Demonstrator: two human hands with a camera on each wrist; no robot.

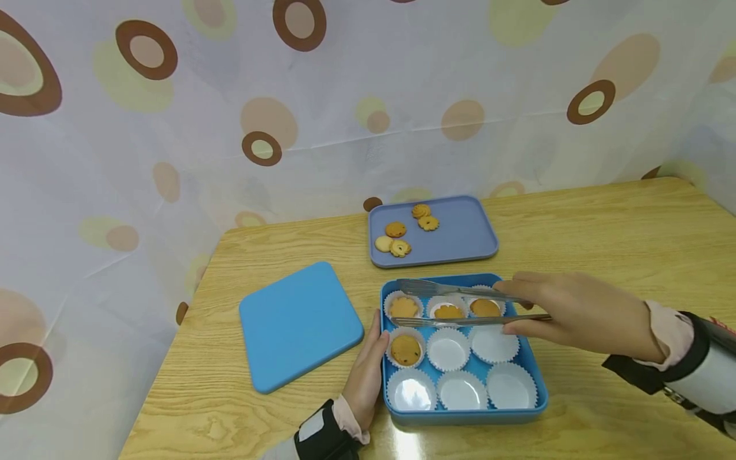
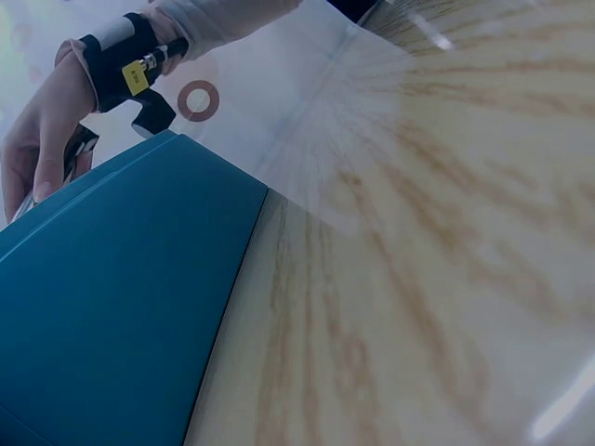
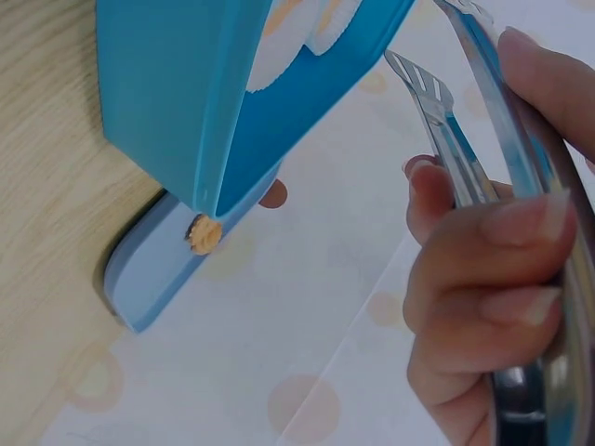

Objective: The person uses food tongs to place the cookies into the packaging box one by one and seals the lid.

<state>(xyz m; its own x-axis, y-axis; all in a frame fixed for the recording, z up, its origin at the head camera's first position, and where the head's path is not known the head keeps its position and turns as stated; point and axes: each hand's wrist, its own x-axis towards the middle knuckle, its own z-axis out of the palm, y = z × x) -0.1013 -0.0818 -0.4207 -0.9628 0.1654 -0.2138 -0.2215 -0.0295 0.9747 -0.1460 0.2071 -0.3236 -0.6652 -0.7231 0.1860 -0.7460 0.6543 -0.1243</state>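
Observation:
My right hand (image 1: 581, 313) grips metal tongs (image 1: 471, 321) above the back row of a blue box (image 1: 466, 418). The tongs' two arms are spread, with no cookie pinched between their tips. White paper cups (image 1: 448, 349) line the box in rows. Cookies sit in the back-row cups, and a round cookie (image 1: 405, 350) lies in the left cup of the middle row. Along the box's left wall, my left hand (image 1: 365, 380) rests with its fingers extended against the outside. In the right wrist view, fingers (image 3: 483, 251) wrap the tongs.
Behind the box, a blue-grey tray (image 1: 460, 233) holds several cookies (image 1: 400, 248) on its left half. A flat blue lid (image 1: 301, 326) lies on the wooden table (image 1: 190, 383) left of the box. A patterned curtain (image 1: 345, 76) hangs behind the table.

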